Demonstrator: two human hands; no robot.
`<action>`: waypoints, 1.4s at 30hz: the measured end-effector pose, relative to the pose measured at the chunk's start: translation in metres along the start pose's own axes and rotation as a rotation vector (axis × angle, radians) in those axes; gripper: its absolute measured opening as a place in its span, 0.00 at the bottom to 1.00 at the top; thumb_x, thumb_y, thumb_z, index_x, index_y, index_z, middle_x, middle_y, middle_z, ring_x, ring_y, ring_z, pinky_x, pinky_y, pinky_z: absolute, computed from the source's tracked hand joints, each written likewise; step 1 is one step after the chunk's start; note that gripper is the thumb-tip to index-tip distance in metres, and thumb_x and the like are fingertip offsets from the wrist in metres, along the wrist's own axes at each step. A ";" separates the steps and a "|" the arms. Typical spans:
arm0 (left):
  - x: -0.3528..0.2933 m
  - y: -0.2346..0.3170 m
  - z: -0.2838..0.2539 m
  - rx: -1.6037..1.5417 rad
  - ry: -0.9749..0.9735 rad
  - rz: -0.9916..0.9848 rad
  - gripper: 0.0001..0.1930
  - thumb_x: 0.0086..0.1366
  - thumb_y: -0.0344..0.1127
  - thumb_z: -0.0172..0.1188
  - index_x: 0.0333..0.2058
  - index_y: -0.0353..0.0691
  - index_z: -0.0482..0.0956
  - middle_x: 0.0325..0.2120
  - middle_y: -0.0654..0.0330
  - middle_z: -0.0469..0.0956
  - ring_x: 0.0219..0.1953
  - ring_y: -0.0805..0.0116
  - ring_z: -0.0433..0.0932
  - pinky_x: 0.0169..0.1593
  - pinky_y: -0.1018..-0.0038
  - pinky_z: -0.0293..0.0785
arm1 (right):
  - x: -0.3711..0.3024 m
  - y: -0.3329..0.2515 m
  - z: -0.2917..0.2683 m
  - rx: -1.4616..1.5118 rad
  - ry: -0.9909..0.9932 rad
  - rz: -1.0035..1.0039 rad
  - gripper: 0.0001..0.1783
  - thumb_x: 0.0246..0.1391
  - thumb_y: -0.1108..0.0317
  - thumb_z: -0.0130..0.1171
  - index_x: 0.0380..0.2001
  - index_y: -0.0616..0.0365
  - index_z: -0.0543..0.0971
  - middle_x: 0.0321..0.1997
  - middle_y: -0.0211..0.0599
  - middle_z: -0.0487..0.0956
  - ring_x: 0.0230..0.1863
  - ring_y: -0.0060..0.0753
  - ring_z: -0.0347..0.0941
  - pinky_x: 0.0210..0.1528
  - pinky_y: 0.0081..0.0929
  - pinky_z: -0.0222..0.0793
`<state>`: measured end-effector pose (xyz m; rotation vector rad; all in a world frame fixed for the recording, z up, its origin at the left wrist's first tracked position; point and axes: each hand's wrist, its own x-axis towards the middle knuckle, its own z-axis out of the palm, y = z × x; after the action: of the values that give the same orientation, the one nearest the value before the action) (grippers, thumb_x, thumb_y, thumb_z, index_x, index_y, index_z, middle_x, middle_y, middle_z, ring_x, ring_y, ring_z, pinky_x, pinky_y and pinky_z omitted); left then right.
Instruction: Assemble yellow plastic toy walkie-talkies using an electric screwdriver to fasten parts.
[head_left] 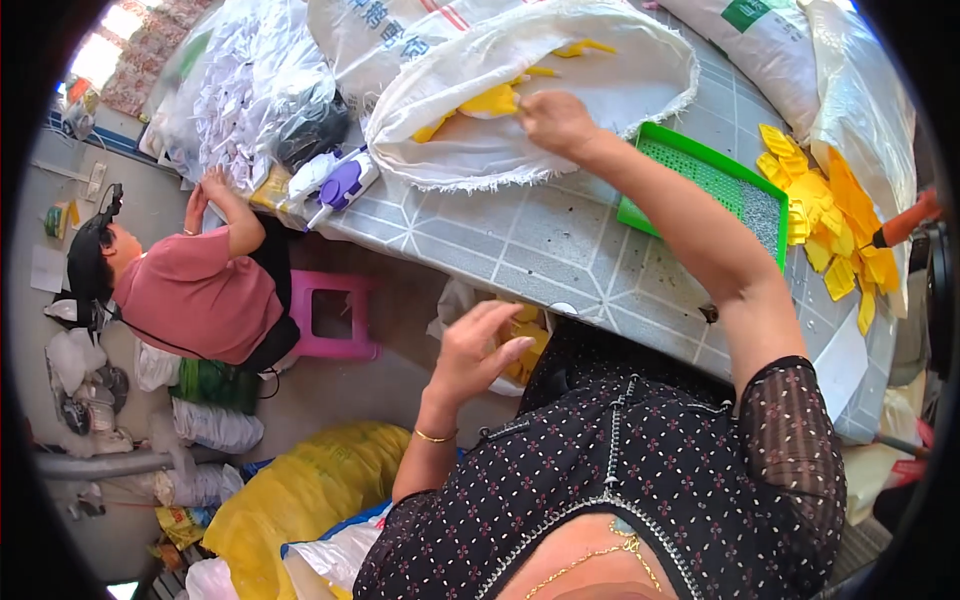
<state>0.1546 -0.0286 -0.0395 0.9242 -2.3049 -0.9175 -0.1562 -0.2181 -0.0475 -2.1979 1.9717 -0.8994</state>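
Observation:
My right hand (558, 122) reaches over the mouth of a white woven sack (600, 110) on the table. Its fingers are closed, with a yellow plastic piece (490, 101) at the tips. More yellow pieces (585, 48) lie against the sack's inner side. Below the table's front edge, my left hand (478, 345) hangs with fingers apart and holds nothing. Near it, a bag below the table holds yellow pieces (530, 345), partly hidden by my hand and body.
A green perforated tray (690, 180) with small grey bits and a pile of yellow pieces (815, 205) lie right. A screwdriver-like orange tool (905, 220) is beyond. A purple-and-white device (340, 185) stands left. A co-worker (205, 290) sits near a pink stool (340, 315).

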 end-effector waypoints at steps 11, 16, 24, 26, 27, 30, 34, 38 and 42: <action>0.100 0.038 -0.010 -1.952 -0.444 -0.516 0.42 0.75 0.68 0.40 0.62 0.29 0.70 0.50 0.40 0.81 0.46 0.48 0.84 0.50 0.60 0.83 | -0.203 -0.060 -0.205 0.440 -0.154 -0.152 0.13 0.62 0.69 0.65 0.49 0.59 0.84 0.33 0.40 0.83 0.35 0.36 0.82 0.38 0.34 0.75; 0.069 0.078 0.062 -2.045 -0.941 -0.565 0.53 0.67 0.71 0.53 0.71 0.30 0.48 0.51 0.20 0.68 0.21 0.42 0.81 0.17 0.68 0.78 | -0.269 -0.055 -0.225 0.266 -0.137 -0.277 0.17 0.56 0.75 0.66 0.50 0.55 0.82 0.38 0.39 0.83 0.42 0.41 0.81 0.46 0.37 0.75; 0.067 0.094 0.106 -1.651 -0.687 -0.430 0.44 0.69 0.65 0.54 0.67 0.31 0.59 0.53 0.32 0.72 0.28 0.53 0.79 0.21 0.70 0.75 | -0.390 0.092 -0.248 -0.183 0.482 0.666 0.14 0.60 0.67 0.63 0.48 0.59 0.81 0.39 0.44 0.85 0.38 0.39 0.83 0.41 0.34 0.78; 0.069 0.095 0.119 -1.617 -0.678 -0.442 0.37 0.72 0.62 0.51 0.64 0.33 0.67 0.55 0.34 0.73 0.37 0.52 0.82 0.31 0.67 0.80 | -0.390 0.129 -0.226 -0.548 0.523 0.618 0.17 0.61 0.63 0.62 0.50 0.58 0.79 0.38 0.44 0.84 0.38 0.43 0.83 0.42 0.36 0.79; 0.069 0.101 0.123 -1.612 -0.678 -0.444 0.37 0.72 0.62 0.51 0.64 0.33 0.67 0.55 0.34 0.73 0.37 0.52 0.82 0.31 0.67 0.80 | -0.386 0.145 -0.219 -0.914 0.547 0.544 0.20 0.61 0.60 0.62 0.52 0.58 0.77 0.37 0.44 0.84 0.39 0.46 0.83 0.42 0.38 0.79; 0.065 0.119 0.133 -1.550 -0.650 -0.429 0.37 0.73 0.63 0.50 0.64 0.33 0.67 0.54 0.33 0.73 0.35 0.52 0.80 0.30 0.67 0.78 | -0.380 0.180 -0.219 -0.860 0.404 0.661 0.19 0.59 0.57 0.61 0.49 0.56 0.76 0.35 0.44 0.83 0.40 0.49 0.84 0.45 0.48 0.79; 0.065 0.117 0.132 -1.628 -0.636 -0.400 0.35 0.72 0.59 0.52 0.64 0.34 0.67 0.54 0.34 0.74 0.39 0.47 0.83 0.35 0.64 0.81 | -0.396 0.190 -0.238 -0.757 0.268 0.802 0.20 0.63 0.56 0.57 0.52 0.56 0.76 0.37 0.49 0.83 0.42 0.55 0.82 0.47 0.47 0.79; 0.070 0.106 0.126 -1.639 -0.555 -0.371 0.35 0.74 0.60 0.48 0.66 0.35 0.65 0.56 0.33 0.73 0.40 0.46 0.83 0.36 0.63 0.82 | -0.437 0.133 -0.274 -0.595 0.628 0.659 0.16 0.67 0.65 0.52 0.54 0.57 0.77 0.43 0.51 0.85 0.41 0.46 0.85 0.43 0.36 0.79; 0.076 0.115 0.135 -1.742 -0.647 -0.454 0.36 0.76 0.61 0.44 0.67 0.36 0.64 0.57 0.33 0.72 0.43 0.44 0.83 0.39 0.60 0.85 | -0.440 0.028 -0.289 0.412 0.607 0.436 0.13 0.68 0.73 0.52 0.53 0.59 0.76 0.52 0.42 0.81 0.52 0.29 0.80 0.51 0.29 0.76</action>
<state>-0.0285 0.0320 -0.0295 0.2486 -0.7071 -2.8560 -0.3175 0.2801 0.0138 -1.2914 2.0870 -1.8269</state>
